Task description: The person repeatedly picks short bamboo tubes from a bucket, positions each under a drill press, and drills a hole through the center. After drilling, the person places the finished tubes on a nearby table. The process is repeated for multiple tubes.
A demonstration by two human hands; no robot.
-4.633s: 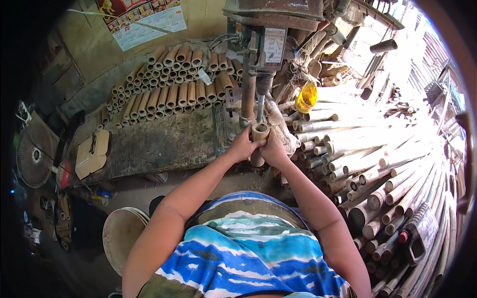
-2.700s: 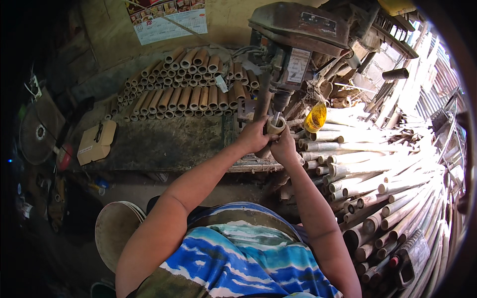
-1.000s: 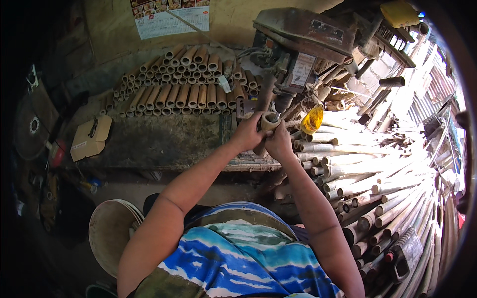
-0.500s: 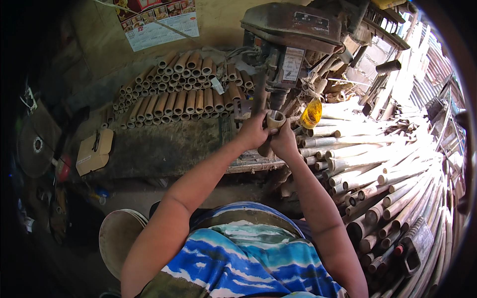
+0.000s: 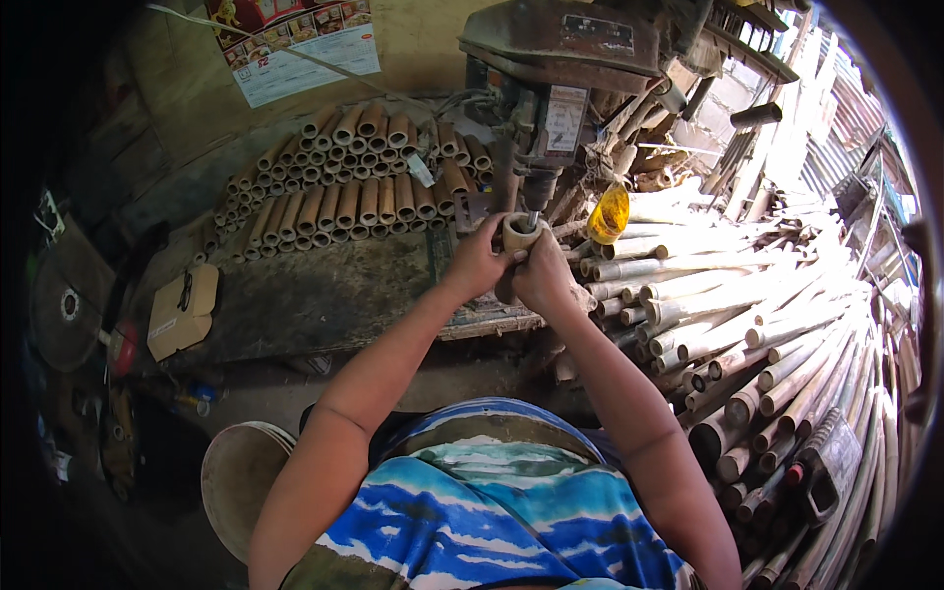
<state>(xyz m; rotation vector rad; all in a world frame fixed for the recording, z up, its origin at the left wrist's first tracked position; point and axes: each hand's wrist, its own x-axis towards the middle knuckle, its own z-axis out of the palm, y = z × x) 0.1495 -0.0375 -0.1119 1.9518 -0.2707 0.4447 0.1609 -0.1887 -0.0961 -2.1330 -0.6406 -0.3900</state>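
Observation:
My left hand (image 5: 476,264) and my right hand (image 5: 543,271) are both closed around a short bamboo tube (image 5: 513,242), one on each side. Its open end faces up toward me, and the fingers hide most of its lower part. Directly above stands a drill press (image 5: 560,44). From its chuck (image 5: 540,185) a thin metal bit (image 5: 533,218) reaches down to the right side of the tube's mouth. Whether the bit touches the inner wall, I cannot tell.
Cut bamboo tubes (image 5: 369,202) are stacked at the back of the workbench (image 5: 295,310). Long bamboo poles (image 5: 708,305) fill the right side, with a yellow container (image 5: 609,214) near their ends. A cardboard piece (image 5: 184,312) lies at the left, and a round bucket (image 5: 241,482) stands beside me.
Both hands have shifted the tube slightly left relative to the bit, which was nearer the middle of the opening. The whole view has also moved a little.

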